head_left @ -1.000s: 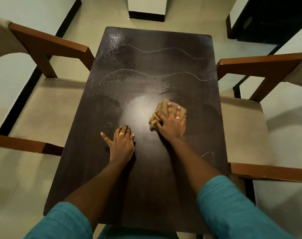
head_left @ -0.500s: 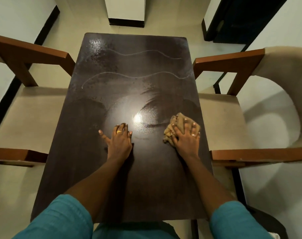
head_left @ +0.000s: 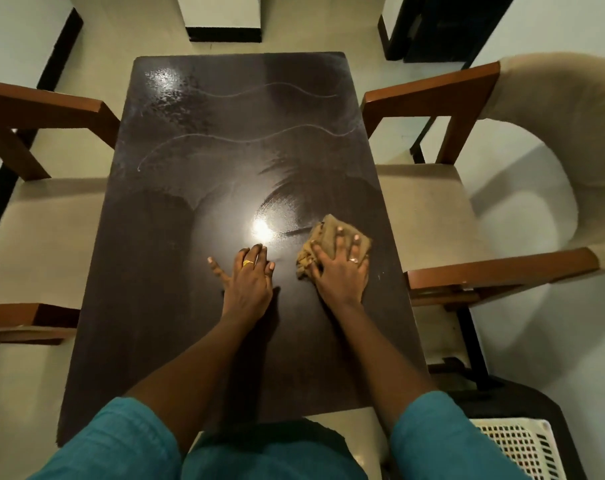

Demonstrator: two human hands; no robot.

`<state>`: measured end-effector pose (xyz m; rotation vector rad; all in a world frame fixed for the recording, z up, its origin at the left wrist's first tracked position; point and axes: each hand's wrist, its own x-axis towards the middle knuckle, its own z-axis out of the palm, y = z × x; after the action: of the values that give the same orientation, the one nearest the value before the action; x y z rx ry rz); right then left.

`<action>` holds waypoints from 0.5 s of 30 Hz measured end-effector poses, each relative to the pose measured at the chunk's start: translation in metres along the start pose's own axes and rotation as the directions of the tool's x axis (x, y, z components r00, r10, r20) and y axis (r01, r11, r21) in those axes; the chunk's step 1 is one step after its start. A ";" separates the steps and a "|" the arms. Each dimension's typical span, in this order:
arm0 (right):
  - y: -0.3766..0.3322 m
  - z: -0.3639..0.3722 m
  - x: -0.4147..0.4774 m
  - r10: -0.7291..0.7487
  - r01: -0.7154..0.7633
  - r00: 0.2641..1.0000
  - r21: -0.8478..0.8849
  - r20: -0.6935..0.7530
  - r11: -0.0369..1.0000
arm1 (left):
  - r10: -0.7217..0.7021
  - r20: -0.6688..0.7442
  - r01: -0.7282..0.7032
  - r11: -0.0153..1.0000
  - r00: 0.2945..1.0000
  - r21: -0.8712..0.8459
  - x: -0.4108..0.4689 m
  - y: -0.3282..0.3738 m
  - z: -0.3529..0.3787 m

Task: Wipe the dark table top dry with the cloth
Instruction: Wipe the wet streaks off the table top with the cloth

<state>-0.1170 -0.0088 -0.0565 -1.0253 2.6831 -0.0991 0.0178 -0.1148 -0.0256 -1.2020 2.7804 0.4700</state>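
Dark table dull and dry near, filmed and beaded far; cloth back left from right edge under flat right hand, left hand splayed empty beside; far half judged unwiped.

No text, label, brand, number or sign can be read anywhere in view.
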 end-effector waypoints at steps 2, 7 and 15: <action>-0.001 0.007 -0.021 -0.059 0.060 0.998 0.005 -0.007 0.998 | 0.023 0.014 -0.023 1.000 1.000 0.008 -0.001 0.004 0.003; 0.028 0.023 -0.058 -0.045 0.039 0.994 -0.061 -0.099 0.997 | 0.090 0.030 -0.090 0.996 0.996 0.022 0.001 0.020 0.007; 0.063 0.023 -0.069 0.123 -0.138 0.973 -0.067 -0.193 0.988 | 0.156 0.052 -0.157 0.988 0.986 0.014 0.002 0.045 0.011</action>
<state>-0.1020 0.0843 -0.0734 -0.8991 2.9408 -0.0660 -0.0163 -0.0840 -0.0252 -0.9588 2.8414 0.4780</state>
